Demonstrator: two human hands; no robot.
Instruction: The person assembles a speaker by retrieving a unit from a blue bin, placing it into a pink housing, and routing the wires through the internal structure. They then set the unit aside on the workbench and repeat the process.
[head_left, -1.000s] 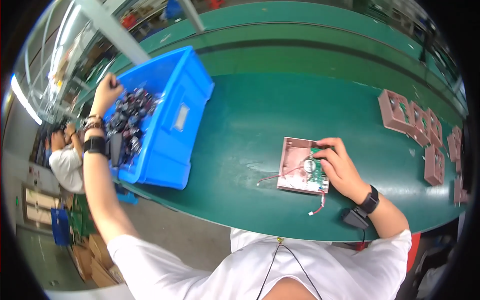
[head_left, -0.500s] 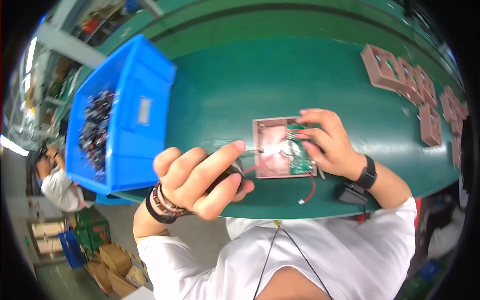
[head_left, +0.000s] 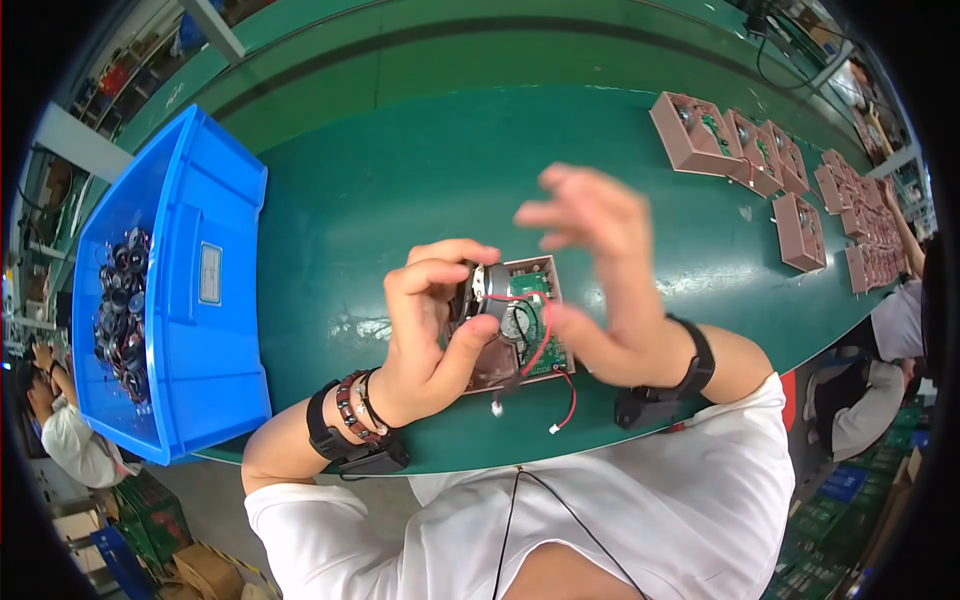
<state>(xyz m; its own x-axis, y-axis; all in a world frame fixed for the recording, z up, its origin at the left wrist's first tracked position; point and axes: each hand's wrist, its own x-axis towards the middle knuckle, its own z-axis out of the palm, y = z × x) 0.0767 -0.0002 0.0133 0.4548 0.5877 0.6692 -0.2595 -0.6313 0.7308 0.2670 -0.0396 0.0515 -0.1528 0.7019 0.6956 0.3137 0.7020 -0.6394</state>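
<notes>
My left hand [head_left: 420,335] grips a round speaker [head_left: 487,287] between its fingers and thumb, tilted over the left part of a pinkish open box [head_left: 488,378]. Red and black wires run from the speaker across a green circuit board [head_left: 552,352] in the box's right part. Another red lead [head_left: 572,400] with a small white plug hangs past the near rim. Over the box's right side, my right hand [head_left: 612,275] is raised and blurred, its fingers stretched out and apart from the thumb, with nothing visible in them. Part of the box is hidden behind my hands.
A blue bin [head_left: 225,340] holding many round speakers stands at the left. Several more pink boxes [head_left: 800,240] with boards are at the far right of the green table [head_left: 400,160]. Other people are at both sides, including a sleeve [head_left: 900,320] at the right.
My left hand has brought the speaker from left of the box to over it. My right hand has come off the board and lifted away. The view has shifted too.
</notes>
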